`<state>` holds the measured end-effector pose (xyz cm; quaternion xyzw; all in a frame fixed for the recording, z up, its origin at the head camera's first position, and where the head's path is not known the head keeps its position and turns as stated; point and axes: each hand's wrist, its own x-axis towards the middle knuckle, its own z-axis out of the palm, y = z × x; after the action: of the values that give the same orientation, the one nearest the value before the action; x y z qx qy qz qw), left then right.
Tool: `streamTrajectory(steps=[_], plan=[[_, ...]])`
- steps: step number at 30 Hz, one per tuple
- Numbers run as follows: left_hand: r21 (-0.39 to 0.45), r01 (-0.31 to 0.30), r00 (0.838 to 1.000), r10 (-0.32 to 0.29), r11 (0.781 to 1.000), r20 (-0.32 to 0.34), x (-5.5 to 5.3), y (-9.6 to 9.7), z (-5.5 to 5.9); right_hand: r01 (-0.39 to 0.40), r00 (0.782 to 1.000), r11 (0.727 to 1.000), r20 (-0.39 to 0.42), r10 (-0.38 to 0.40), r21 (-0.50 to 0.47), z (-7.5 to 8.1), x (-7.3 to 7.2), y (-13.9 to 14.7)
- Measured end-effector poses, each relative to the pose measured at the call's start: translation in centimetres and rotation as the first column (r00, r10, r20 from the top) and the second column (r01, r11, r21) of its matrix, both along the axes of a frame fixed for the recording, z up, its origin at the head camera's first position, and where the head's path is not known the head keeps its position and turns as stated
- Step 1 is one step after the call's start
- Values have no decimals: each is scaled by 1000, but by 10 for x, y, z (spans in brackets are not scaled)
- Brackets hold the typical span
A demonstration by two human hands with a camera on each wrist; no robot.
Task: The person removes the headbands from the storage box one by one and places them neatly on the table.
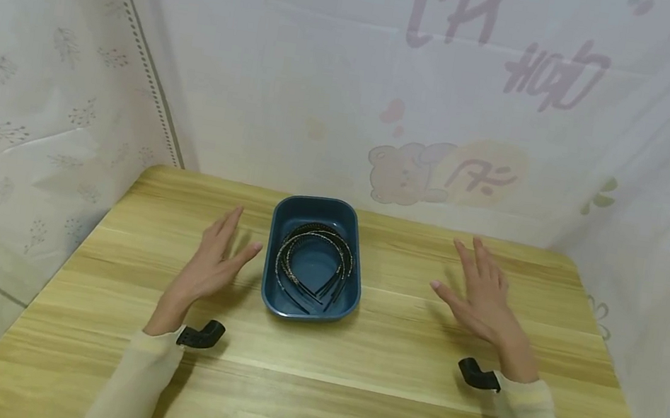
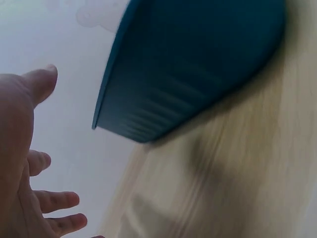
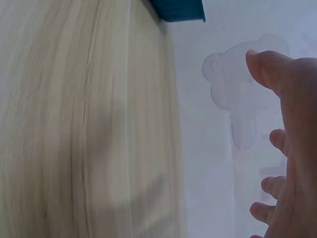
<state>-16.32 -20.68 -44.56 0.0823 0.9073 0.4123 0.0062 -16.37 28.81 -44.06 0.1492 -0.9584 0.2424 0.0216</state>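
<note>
A dark blue rectangular tub stands on the wooden table with several thin headbands in it, dark and patterned, lying nested in a ring with their tips toward the front. Just left of the tub, my left hand is raised above the table, fingers spread and holding nothing. In the left wrist view the tub's ribbed side wall is close to that hand, apart from it. Farther off, to the right of the tub, my right hand hovers with spread fingers and touches nothing.
The wooden table reaches back to a pale printed curtain with a bear drawing. More patterned cloth hangs at the left and right. A black strap mount sits on the left wrist, another mount on the right.
</note>
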Motion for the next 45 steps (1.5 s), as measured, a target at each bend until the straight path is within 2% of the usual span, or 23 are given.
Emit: streamTrajectory(steps=[7, 12, 17, 23, 28, 36, 42, 45], plan=[[85, 2, 1000, -2, 996, -4, -4, 12, 1, -20, 1000, 999, 9, 20, -27, 4, -4, -15], [209, -10, 999, 3, 978, 36, 0, 17, 2, -35, 999, 998, 16, 36, -51, 6, -7, -27], [325, -72, 991, 30, 943, 132, 5, 19, 0, -47, 999, 997, 25, 48, -56, 7, -9, -42], [452, -119, 981, 35, 884, 191, 1, 22, -7, -53, 998, 997, 17, 53, -55, 10, -10, -53], [501, -148, 973, 36, 853, 227, 0, 25, -10, -69, 997, 996, 23, 70, -54, 12, -12, -62], [543, -178, 964, 34, 821, 265, -2, 32, -16, -99, 995, 992, 26, 101, -78, 18, -14, -79], [602, -240, 946, 45, 761, 321, -2, 34, -18, -112, 993, 989, 16, 114, -92, 19, -15, -90], [619, -246, 944, 39, 746, 327, -3, 34, -19, -119, 992, 988, 20, 122, -98, 20, -15, -95]])
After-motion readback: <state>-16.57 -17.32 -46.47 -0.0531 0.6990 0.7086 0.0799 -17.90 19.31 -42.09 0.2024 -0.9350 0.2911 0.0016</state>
